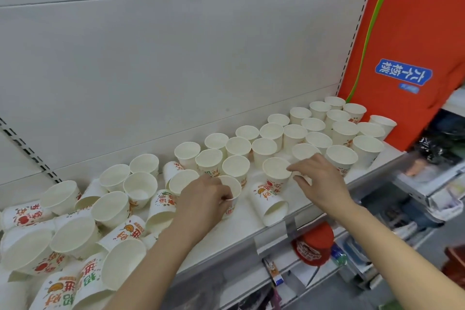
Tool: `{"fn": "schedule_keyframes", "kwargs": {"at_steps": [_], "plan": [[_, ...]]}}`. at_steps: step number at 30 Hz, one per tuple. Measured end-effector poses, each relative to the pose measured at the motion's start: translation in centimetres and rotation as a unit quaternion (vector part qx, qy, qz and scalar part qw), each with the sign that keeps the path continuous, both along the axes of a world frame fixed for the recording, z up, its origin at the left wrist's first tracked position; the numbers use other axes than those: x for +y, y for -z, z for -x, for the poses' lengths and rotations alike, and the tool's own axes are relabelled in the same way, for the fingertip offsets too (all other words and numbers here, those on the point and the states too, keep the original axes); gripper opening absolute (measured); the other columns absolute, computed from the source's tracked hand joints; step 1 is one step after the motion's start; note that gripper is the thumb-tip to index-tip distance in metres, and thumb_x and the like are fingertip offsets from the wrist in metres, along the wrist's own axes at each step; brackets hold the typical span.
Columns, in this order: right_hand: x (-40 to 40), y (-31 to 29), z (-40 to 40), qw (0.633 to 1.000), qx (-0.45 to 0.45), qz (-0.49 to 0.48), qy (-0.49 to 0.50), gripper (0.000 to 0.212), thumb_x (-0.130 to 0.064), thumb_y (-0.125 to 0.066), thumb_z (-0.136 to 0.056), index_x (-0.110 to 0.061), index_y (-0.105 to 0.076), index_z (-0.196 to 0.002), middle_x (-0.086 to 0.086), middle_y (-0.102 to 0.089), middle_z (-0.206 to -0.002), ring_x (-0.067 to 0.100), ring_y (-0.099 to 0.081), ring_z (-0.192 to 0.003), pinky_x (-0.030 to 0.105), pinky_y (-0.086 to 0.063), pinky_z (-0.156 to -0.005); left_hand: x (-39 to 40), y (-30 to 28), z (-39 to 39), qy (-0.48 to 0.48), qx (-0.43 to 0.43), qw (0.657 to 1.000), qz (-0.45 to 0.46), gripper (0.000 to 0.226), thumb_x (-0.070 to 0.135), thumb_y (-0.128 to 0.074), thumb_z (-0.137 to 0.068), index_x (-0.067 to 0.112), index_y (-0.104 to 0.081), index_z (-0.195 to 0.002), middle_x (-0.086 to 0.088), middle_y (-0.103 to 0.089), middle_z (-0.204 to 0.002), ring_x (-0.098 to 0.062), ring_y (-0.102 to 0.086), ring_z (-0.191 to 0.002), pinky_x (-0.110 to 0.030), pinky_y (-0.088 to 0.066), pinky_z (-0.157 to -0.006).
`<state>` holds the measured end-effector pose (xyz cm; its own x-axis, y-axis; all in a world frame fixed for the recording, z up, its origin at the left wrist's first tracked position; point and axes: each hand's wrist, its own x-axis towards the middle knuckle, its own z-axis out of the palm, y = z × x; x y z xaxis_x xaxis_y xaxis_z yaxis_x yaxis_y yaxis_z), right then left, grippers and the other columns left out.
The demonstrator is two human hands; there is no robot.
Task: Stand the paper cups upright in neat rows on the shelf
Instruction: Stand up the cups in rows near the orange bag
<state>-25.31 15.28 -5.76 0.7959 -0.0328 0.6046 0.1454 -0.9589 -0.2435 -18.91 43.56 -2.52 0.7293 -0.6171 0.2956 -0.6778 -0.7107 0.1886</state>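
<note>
Gripping one upright cup (pixel 230 192) left hand (pixel 203 196), right hand (pixel 317 178) pinching another cup (pixel 276 171)

Left hand (pixel 203 199) grips an upright paper cup (pixel 230 190) by the rim on the white shelf (pixel 241 231). Right hand (pixel 318 178) pinches the rim of another upright cup (pixel 276 171). One cup (pixel 270 205) lies on its side between them. Upright rows (pixel 314 131) to the right, toppled pile (pixel 75 234) left. Red bag (pixel 407 33) at the shelf's right end.
</note>
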Motion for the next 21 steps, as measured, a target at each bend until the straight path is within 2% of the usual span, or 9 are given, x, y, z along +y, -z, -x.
{"fn": "schedule_keyframes", "kwargs": {"at_steps": [4, 6, 10, 14, 17, 19, 21], "plan": [[-0.5, 0.1, -0.2, 0.999, 0.017, 0.047, -0.016, 0.038, -0.003, -0.081, -0.063, -0.016, -0.071, -0.097, -0.003, -0.068, -0.095, 0.025, -0.054, -0.083, 0.030, -0.047, -0.061, -0.6, 0.8, 0.7, 0.007, -0.002, 1.000, -0.009, 0.011, 0.040, -0.067, -0.084, 0.029, -0.070, -0.084, 0.011, -0.065, -0.085, -0.014, -0.055, -0.090, -0.029, -0.043, -0.064], [-0.9, 0.1, -1.0, 0.997, 0.029, 0.066, -0.035, 0.034, -0.007, -0.082, -0.063, -0.016, -0.071, -0.093, -0.003, -0.067, -0.094, 0.025, -0.055, -0.082, 0.031, -0.048, -0.060, -0.7, 0.8, 0.9, -0.010, 0.003, 1.000, -0.004, 0.010, 0.040, -0.067, -0.084, 0.030, -0.070, -0.086, 0.012, -0.065, -0.085, -0.012, -0.054, -0.091, -0.029, -0.044, -0.065], [-1.8, 0.0, -2.3, 0.990, 0.028, 0.116, -0.071, 0.019, -0.010, -0.083, -0.064, -0.016, -0.066, -0.070, -0.005, -0.063, -0.074, 0.023, -0.051, -0.071, 0.030, -0.041, -0.052, -0.8, 1.1, 1.3, -0.053, 0.012, 0.999, -0.002, 0.009, 0.040, -0.068, -0.084, 0.033, -0.070, -0.090, 0.015, -0.064, -0.088, -0.010, -0.053, -0.094, -0.032, -0.048, -0.065], [-3.2, 0.2, -2.7, 0.981, 0.021, 0.172, -0.083, 0.019, -0.007, -0.081, -0.064, -0.016, -0.064, -0.064, -0.003, -0.057, -0.062, 0.023, -0.048, -0.067, 0.029, -0.035, -0.051, -1.7, 1.7, 2.2, -0.075, -0.004, 0.997, 0.013, 0.007, 0.036, -0.074, -0.081, 0.032, -0.072, -0.087, 0.015, -0.066, -0.083, -0.013, -0.056, -0.087, -0.030, -0.046, -0.058], [-3.5, -0.1, -3.0, 0.979, 0.009, 0.179, -0.093, 0.022, -0.007, -0.082, -0.061, -0.016, -0.067, -0.075, -0.003, -0.060, -0.071, 0.024, -0.049, -0.072, 0.030, -0.039, -0.054, -2.4, 1.6, 2.8, -0.090, -0.017, 0.995, 0.033, 0.010, 0.034, -0.075, -0.080, 0.033, -0.073, -0.090, 0.015, -0.067, -0.086, -0.013, -0.057, -0.085, -0.026, -0.039, -0.057], [-2.8, -1.0, -2.3, 0.984, -0.018, 0.140, -0.105, 0.030, -0.013, -0.081, -0.064, -0.014, -0.069, -0.092, -0.001, -0.065, -0.086, 0.025, -0.053, -0.078, 0.032, -0.044, -0.060, -2.5, 1.4, 3.2, -0.108, -0.012, 0.993, 0.053, 0.016, 0.034, -0.076, -0.079, 0.032, -0.073, -0.094, 0.015, -0.067, -0.092, -0.013, -0.058, -0.086, -0.027, -0.041, -0.059], [-1.6, -1.4, -0.7, 0.987, -0.059, 0.076, -0.125, 0.024, -0.021, -0.075, -0.074, -0.014, -0.069, -0.096, -0.002, -0.065, -0.090, 0.023, -0.053, -0.080, 0.032, -0.045, -0.063, -2.3, 1.4, 3.5, -0.127, -0.016, 0.989, 0.070, 0.020, 0.033, -0.079, -0.076, 0.031, -0.073, -0.094, 0.014, -0.067, -0.093, -0.014, -0.059, -0.085, -0.028, -0.044, -0.060]]}}
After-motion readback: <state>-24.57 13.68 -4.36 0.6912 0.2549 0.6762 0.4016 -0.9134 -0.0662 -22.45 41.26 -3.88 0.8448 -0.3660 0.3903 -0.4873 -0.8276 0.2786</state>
